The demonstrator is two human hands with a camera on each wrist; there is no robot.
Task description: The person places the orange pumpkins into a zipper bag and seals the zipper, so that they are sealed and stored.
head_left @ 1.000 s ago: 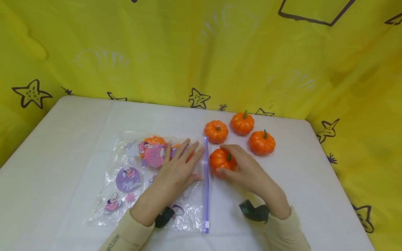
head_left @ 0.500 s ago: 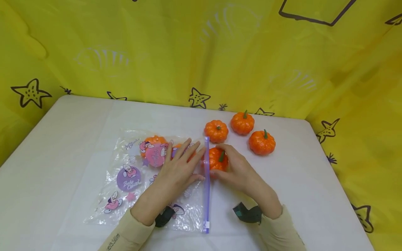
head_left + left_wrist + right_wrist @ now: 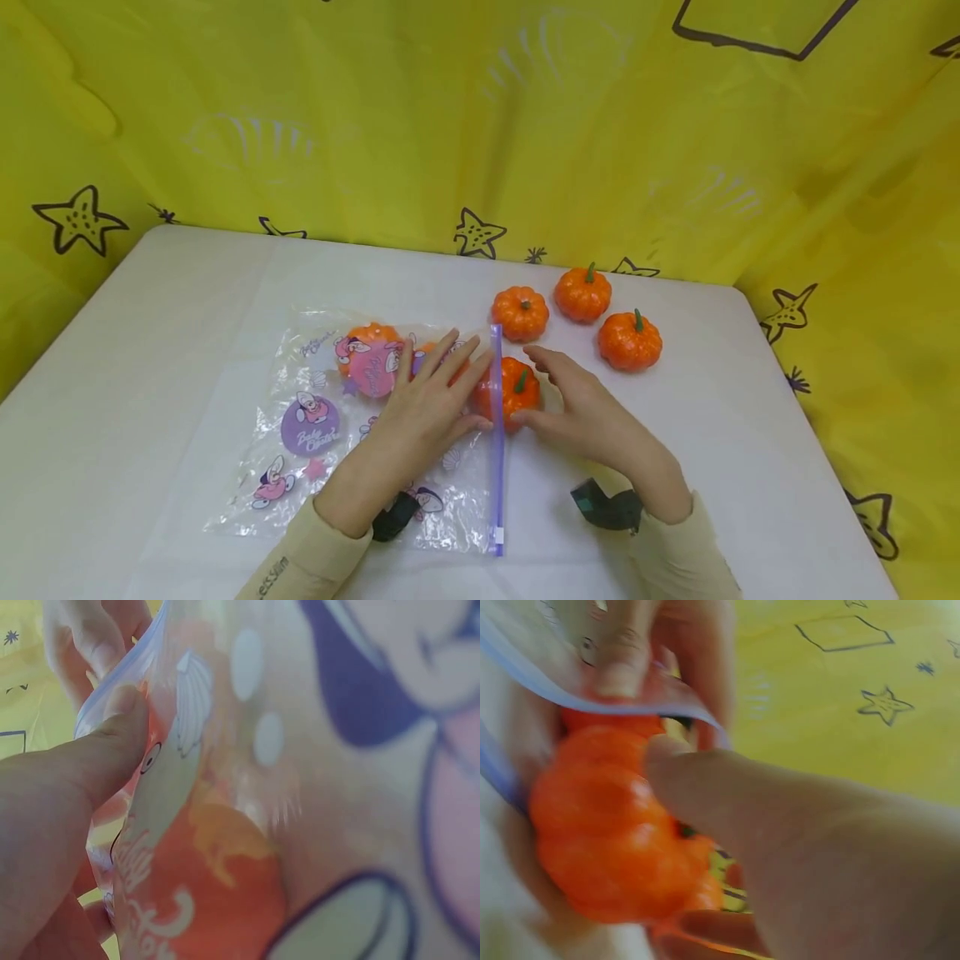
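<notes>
A clear zip bag with purple and pink cartoon prints lies flat, its purple zip strip facing right. My left hand rests on it with fingers spread; in the left wrist view its thumb touches the bag by the mouth. Partway in the mouth sits a small orange toy pumpkin with a green stem, the strip crossing over it. My right hand is just right of this pumpkin, fingers parted, thumb tip at its side. More orange pumpkins show inside the bag, partly hidden by prints and the left hand.
Behind the right hand stand three more pumpkins: one near the strip's far end, one at the back and one farther right. The white table meets a yellow patterned curtain at its back and sides.
The pumpkin has moved left from beside the zip strip to partly under it. My right hand went left with it, then drew back slightly with fingers wider. The left hand stayed put.
</notes>
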